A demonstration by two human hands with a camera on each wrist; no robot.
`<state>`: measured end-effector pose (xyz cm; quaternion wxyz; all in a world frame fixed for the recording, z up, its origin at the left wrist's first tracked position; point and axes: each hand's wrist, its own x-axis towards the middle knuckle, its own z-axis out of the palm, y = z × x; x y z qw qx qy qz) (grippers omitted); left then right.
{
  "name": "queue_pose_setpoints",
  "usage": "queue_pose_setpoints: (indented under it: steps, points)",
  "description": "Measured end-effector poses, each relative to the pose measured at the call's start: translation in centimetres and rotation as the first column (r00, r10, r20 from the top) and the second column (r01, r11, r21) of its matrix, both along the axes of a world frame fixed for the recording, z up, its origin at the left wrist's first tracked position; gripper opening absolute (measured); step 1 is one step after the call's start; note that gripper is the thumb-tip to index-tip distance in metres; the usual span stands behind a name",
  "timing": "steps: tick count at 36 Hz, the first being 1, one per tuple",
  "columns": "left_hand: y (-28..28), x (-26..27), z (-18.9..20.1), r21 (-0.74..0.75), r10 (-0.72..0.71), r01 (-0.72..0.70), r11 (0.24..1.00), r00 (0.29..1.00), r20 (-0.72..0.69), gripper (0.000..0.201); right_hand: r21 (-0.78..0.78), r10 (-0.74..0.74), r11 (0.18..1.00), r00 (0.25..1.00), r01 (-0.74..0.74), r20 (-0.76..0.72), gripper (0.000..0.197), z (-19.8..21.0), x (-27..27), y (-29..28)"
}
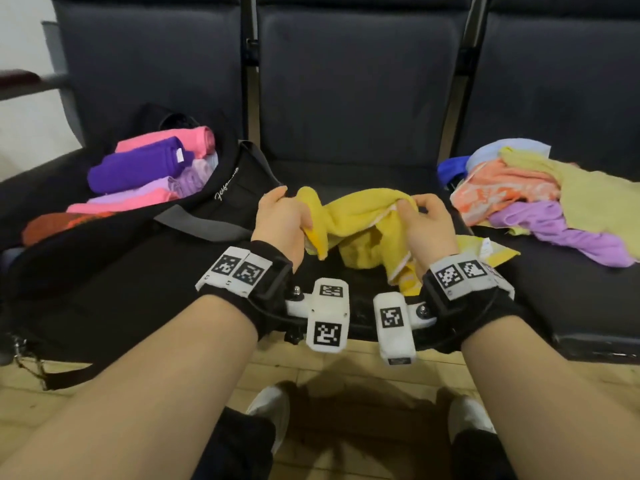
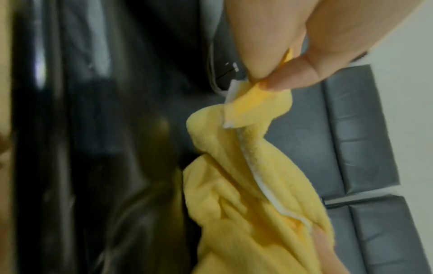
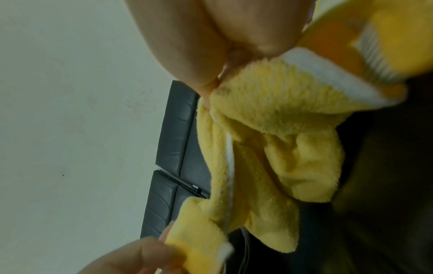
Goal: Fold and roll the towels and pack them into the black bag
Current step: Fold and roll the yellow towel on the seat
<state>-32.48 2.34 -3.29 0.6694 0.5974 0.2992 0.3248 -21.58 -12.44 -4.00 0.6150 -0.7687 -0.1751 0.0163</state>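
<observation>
Pinching a crumpled yellow towel (image 1: 360, 226) at two edges, the left hand (image 1: 282, 220) and right hand (image 1: 429, 225) hold it over the middle seat (image 1: 346, 168). The black bag (image 1: 194, 216) (white script on its side, too small to read) lies left, holding rolled towels (image 1: 138, 168); loose towels (image 1: 540, 195) lie heaped right.

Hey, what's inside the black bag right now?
The black bag holds rolled towels: a pink roll, a deep purple roll, lavender rolls, another pink roll, and a red-orange one. Anything beneath them is covered.
</observation>
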Motion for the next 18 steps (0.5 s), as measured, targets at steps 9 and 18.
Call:
queue_pose_setpoints:
  steps: [9,18]
  points:
    - [-0.1,0.3,-0.4,0.531,0.129,-0.012,0.847,0.975,-0.183,0.052,-0.043,0.085,0.996,0.994,-0.082,0.068,0.03,0.9,-0.3,-1.7]
    - [-3.9,1.1,-0.7,0.58,-0.23,0.409,0.704,0.905,-0.359,0.026,-0.152,0.285,0.952,0.95,-0.265,0.126,0.039,2.0,-1.4,-1.8]
